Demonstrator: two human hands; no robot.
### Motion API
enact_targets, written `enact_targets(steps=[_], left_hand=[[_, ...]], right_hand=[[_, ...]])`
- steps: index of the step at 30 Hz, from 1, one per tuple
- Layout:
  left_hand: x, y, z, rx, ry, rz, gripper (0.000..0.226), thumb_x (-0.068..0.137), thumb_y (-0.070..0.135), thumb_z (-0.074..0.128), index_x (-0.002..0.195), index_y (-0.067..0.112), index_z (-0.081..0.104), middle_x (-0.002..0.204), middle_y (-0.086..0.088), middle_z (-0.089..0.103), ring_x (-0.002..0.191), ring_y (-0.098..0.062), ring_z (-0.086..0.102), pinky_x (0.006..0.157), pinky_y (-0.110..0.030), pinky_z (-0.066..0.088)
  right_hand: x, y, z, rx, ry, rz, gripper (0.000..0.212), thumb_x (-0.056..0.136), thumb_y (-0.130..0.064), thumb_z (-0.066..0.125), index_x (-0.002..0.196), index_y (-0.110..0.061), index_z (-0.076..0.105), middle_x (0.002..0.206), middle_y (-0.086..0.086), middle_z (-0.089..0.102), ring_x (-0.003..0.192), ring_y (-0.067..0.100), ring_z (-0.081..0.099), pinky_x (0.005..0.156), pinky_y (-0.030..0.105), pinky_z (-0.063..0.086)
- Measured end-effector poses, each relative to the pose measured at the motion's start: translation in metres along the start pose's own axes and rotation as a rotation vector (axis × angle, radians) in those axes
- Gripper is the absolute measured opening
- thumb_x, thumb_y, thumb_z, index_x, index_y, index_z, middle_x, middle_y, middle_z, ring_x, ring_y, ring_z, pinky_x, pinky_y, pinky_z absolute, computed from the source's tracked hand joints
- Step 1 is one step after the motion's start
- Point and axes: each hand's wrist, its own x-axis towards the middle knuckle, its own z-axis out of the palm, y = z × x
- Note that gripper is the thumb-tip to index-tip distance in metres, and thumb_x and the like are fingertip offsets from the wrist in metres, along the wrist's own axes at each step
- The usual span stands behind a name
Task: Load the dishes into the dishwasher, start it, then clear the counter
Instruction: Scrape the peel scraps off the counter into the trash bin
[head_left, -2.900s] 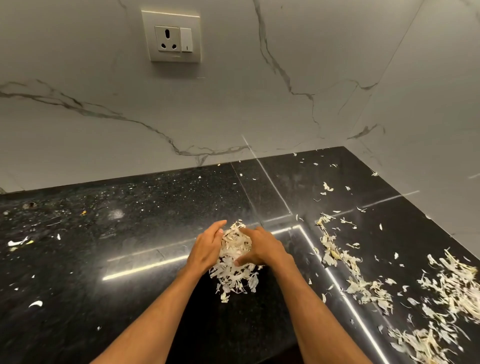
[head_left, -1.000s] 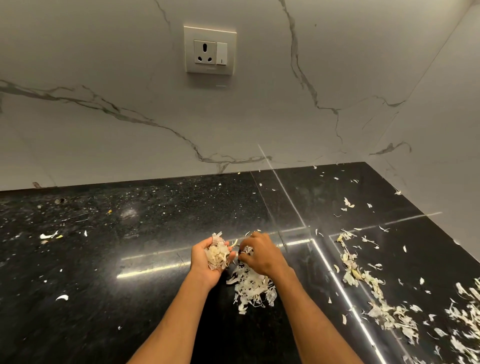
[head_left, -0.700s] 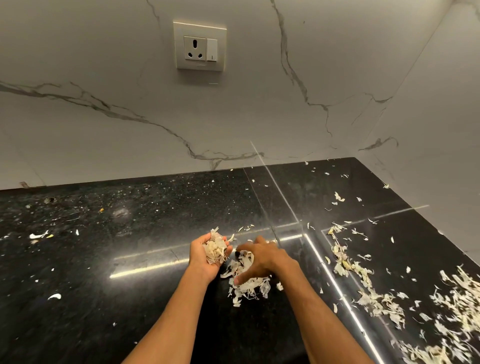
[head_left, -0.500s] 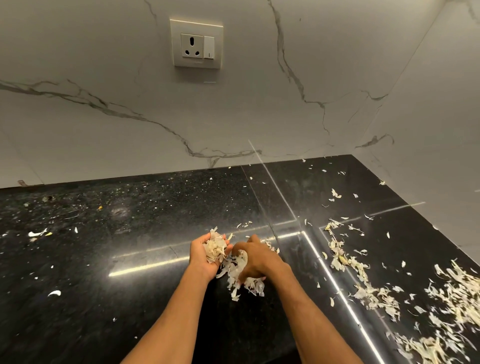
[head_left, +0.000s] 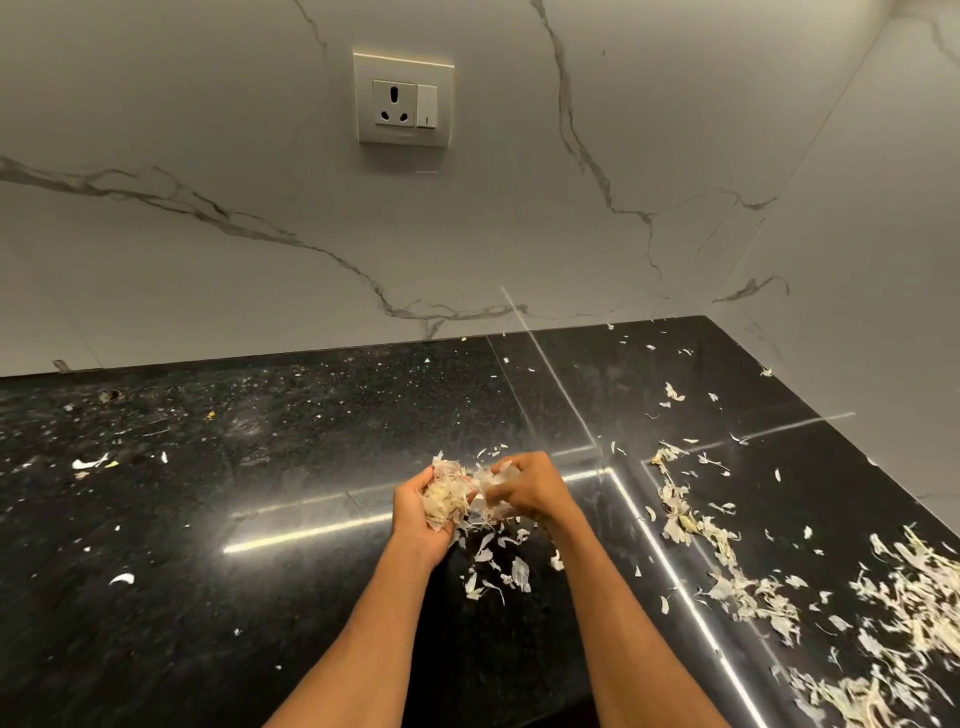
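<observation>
We judge this to be the last part of the job, clearing the counter (head_left: 249, 545). No dishwasher and no dishes show anywhere in the frame, so we cannot tell from here whether the loading and starting are done. At the centre of the frame our left hand (head_left: 421, 519) is cupped palm-up, its fingers curled round a handful of peels (head_left: 441, 501), pale and papery, held just above the black stone. Our right hand (head_left: 527, 493) meets it from the right, fingers bent and pinching more of the same clump against the left palm, so both hands are grasping peels and neither is free. Just below them in the frame a few fallen scraps (head_left: 501, 569) lie loose on the counter. This handful looks like a small share of the mess. Right of the hands a ragged trail of peels (head_left: 691, 525) runs toward the lower right, where a much thicker heap (head_left: 914, 597) spreads to the frame's edge. Small flecks dot the upper right corner of the counter, and a few stray bits (head_left: 91, 461) sit at the far left. We would put the clearing at well under half done. The handful has to go to a bin, which we cannot see, several more gathers are left, and a wipe for the fine crumbs is likely needed after that.
</observation>
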Motion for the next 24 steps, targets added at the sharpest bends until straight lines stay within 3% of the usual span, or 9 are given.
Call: enact_targets(steps=[3,6,12,16,19,22,24], left_hand=[[-0.001,-0.006,0.005,0.0,-0.007,0.0,0.035,0.098,0.022,0.039,0.11,0.0,0.064,0.091,-0.02,0.07,0.08,-0.032,0.066,0.077,-0.042,0.052],[0.0,-0.013,0.007,0.01,0.009,0.003,0.037,0.096,0.024,0.036,0.099,0.004,0.067,0.083,-0.015,0.07,0.072,-0.028,0.064,0.068,-0.036,0.051],[-0.002,-0.021,0.015,-0.029,0.007,-0.003,0.042,0.096,0.026,0.034,0.073,0.01,0.066,0.064,-0.008,0.066,0.056,-0.023,0.065,0.059,-0.032,0.046],[0.0,-0.019,0.014,-0.06,0.009,-0.016,0.035,0.092,0.026,0.038,0.091,0.006,0.067,0.082,-0.013,0.066,0.072,-0.029,0.063,0.066,-0.037,0.049],[0.001,-0.019,0.015,-0.087,0.001,-0.032,0.038,0.093,0.029,0.039,0.106,0.003,0.064,0.089,-0.019,0.067,0.082,-0.035,0.063,0.076,-0.044,0.051],[-0.001,-0.02,0.019,-0.105,-0.021,-0.056,0.041,0.096,0.031,0.037,0.118,0.003,0.059,0.104,-0.023,0.066,0.092,-0.038,0.062,0.076,-0.049,0.051],[0.001,-0.019,0.02,-0.104,-0.021,-0.075,0.044,0.096,0.031,0.04,0.124,0.001,0.056,0.111,-0.025,0.063,0.094,-0.04,0.06,0.072,-0.048,0.05]], right_hand=[[-0.006,-0.019,0.005,-0.031,-0.024,-0.067,0.029,0.072,0.008,0.078,0.097,-0.006,0.072,0.083,0.009,0.068,0.066,0.019,0.066,0.057,0.028,0.059],[-0.009,-0.027,0.022,-0.166,-0.017,-0.116,0.017,0.072,0.006,0.074,0.081,-0.009,0.071,0.077,0.006,0.066,0.063,0.013,0.06,0.053,0.024,0.051],[-0.012,-0.026,0.042,-0.41,0.044,-0.177,0.028,0.074,-0.005,0.068,0.1,-0.015,0.073,0.098,0.007,0.071,0.081,0.017,0.061,0.066,0.028,0.05],[-0.014,-0.037,0.026,-0.439,-0.079,-0.18,0.048,0.073,-0.013,0.075,0.119,-0.023,0.066,0.116,0.005,0.067,0.092,0.018,0.061,0.077,0.03,0.053],[-0.015,-0.04,0.005,-0.301,-0.093,-0.246,0.048,0.077,-0.02,0.078,0.123,-0.03,0.065,0.127,0.0,0.061,0.1,0.018,0.064,0.067,0.031,0.056],[-0.015,-0.029,-0.016,-0.046,0.02,-0.243,0.028,0.082,-0.022,0.076,0.109,-0.026,0.07,0.113,0.002,0.067,0.09,0.018,0.067,0.062,0.037,0.062],[-0.012,-0.011,-0.026,0.015,0.18,-0.233,0.012,0.087,-0.015,0.069,0.097,-0.022,0.07,0.097,0.0,0.069,0.084,0.016,0.067,0.073,0.043,0.062]])
